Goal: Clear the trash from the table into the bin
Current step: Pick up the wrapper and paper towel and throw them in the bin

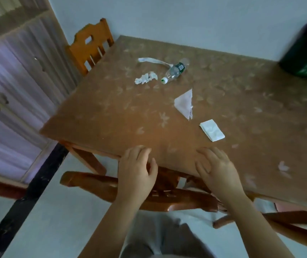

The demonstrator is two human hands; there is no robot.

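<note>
On the brown patterned table [111, 112] lie several pieces of trash: a folded white tissue [212, 132], a triangular folded paper [185, 106], a crumpled white paper [146, 78], a clear plastic bottle [176, 70] on its side, and a white strip [151, 60] behind it. A dark green bin [305, 51] stands at the table's far right. My left hand [137, 173] and my right hand [216, 169] rest at the table's near edge, fingers spread, holding nothing.
A wooden chair [90, 46] stands at the table's far left corner. Another wooden chair [149, 194] is tucked under the near edge, below my hands. A cupboard with handles [9, 90] lines the left wall.
</note>
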